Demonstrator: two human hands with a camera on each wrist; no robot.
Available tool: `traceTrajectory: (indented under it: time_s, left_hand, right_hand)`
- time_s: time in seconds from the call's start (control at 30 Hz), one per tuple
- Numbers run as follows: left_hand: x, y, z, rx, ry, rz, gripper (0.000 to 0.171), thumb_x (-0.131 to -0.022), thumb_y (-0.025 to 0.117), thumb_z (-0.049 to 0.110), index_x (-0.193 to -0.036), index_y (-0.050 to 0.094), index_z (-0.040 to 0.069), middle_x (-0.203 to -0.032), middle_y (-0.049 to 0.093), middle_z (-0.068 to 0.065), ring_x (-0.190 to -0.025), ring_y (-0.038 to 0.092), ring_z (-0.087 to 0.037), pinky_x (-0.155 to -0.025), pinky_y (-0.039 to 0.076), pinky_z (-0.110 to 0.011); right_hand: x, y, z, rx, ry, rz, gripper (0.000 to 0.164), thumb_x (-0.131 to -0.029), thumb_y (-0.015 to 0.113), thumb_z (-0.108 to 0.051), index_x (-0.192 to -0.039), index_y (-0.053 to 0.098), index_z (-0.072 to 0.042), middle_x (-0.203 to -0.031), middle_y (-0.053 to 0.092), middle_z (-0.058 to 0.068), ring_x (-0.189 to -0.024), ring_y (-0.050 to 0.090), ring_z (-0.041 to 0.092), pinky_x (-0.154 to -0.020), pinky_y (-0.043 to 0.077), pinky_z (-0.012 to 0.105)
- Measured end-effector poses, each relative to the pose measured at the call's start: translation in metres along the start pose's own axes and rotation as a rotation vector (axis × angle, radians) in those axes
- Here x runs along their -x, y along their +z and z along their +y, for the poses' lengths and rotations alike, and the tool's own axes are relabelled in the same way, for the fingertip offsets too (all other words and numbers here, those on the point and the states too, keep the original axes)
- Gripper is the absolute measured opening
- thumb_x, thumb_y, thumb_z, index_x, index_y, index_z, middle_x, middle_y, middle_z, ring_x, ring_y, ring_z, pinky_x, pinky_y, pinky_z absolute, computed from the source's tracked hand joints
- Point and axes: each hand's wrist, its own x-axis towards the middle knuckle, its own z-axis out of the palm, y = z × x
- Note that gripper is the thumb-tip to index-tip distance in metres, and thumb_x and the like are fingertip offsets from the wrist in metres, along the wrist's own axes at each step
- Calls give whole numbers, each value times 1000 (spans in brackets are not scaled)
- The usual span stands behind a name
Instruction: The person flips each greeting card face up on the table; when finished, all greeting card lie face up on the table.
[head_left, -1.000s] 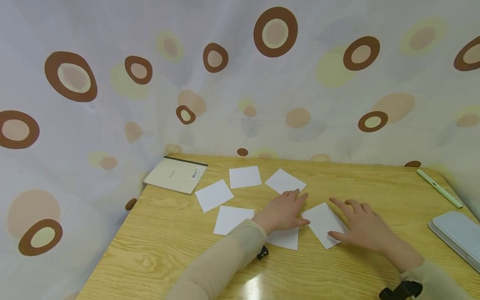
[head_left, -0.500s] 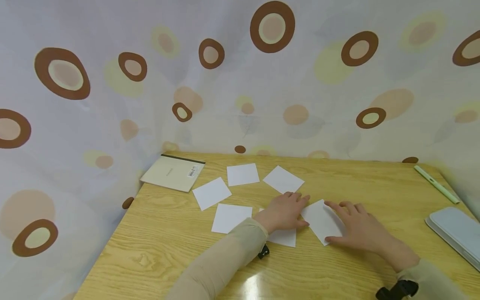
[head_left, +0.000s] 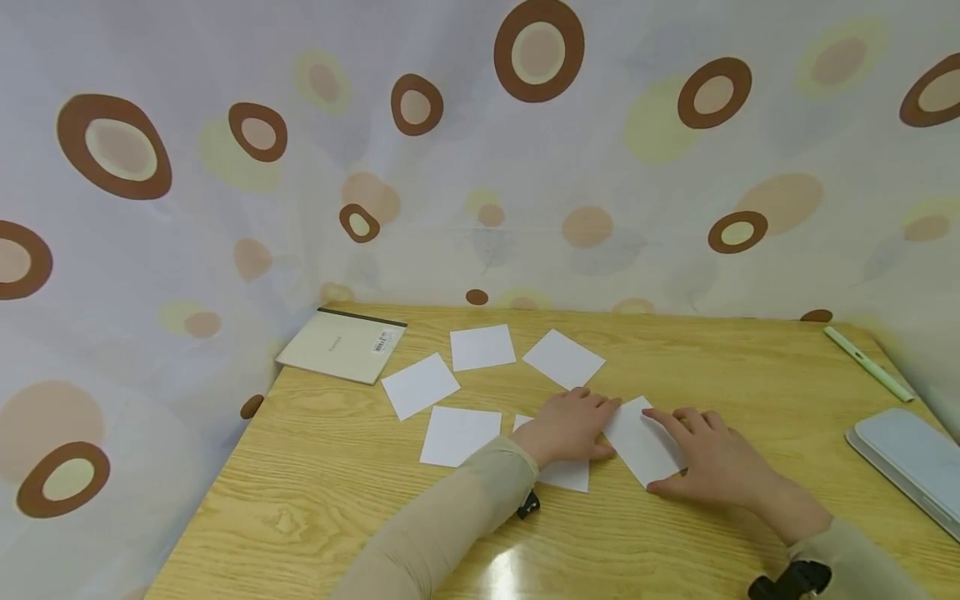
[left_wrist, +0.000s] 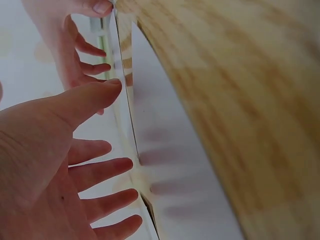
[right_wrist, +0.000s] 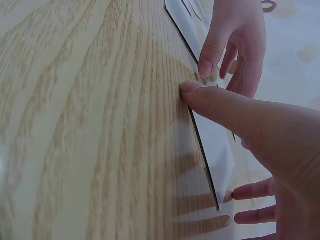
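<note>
Several blank white cards lie flat on the wooden table. My right hand (head_left: 720, 462) spans the rightmost card (head_left: 641, 442), with its thumb at the near corner and its index finger near the far corner. In the right wrist view the thumb of my right hand (right_wrist: 280, 135) touches that card's edge (right_wrist: 212, 145). My left hand (head_left: 570, 429) is over the near middle card (head_left: 570, 477) and partly hides it, its fingertips beside the rightmost card's left corner. The left wrist view has the fingers of my left hand (left_wrist: 40, 165) spread apart above a card (left_wrist: 175, 150).
Other white cards lie at the near left (head_left: 460, 436), left (head_left: 420, 386), back (head_left: 482, 347) and back right (head_left: 564, 358). A cream notepad (head_left: 341, 346) sits at the back left. A green pen (head_left: 870, 364) and a pale blue case (head_left: 911, 462) are on the right.
My right hand has lowered and moved in from above the rightmost card until its thumb and index finger meet it. My left hand stays nearly in place. The view has shifted slightly.
</note>
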Motion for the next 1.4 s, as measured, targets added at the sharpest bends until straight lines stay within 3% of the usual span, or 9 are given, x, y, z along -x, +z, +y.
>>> traceTrajectory:
  time_s: [0.27,0.97,1.4]
  left_hand:
    - [-2,2,1,-28,4,-5,73,-93,56,60,-155,33,30,-149,48,14,-140,43,-14,-112,41,-31]
    - [-4,3,0,-15,136,26,64,-96,60,46,-152,39,23,-137,57,3,-127,53,-15,-105,45,-24]
    - [-7,4,-1,147,85,-2,69,-94,67,38,-154,36,23,-137,56,1,-123,54,-12,-99,47,-21]
  right_hand:
    - [0,0,1,-8,-28,27,96,-68,76,-70,-144,48,-20,-125,56,15,-102,55,40,-71,53,52]
    - [0,-1,0,-37,-58,62,80,-74,78,-60,-135,55,-13,-123,59,12,-104,56,36,-81,54,52]
    - [0,0,6,-82,-46,70,70,-73,84,-44,-126,58,-6,-117,63,12,-101,58,35,-81,55,51]
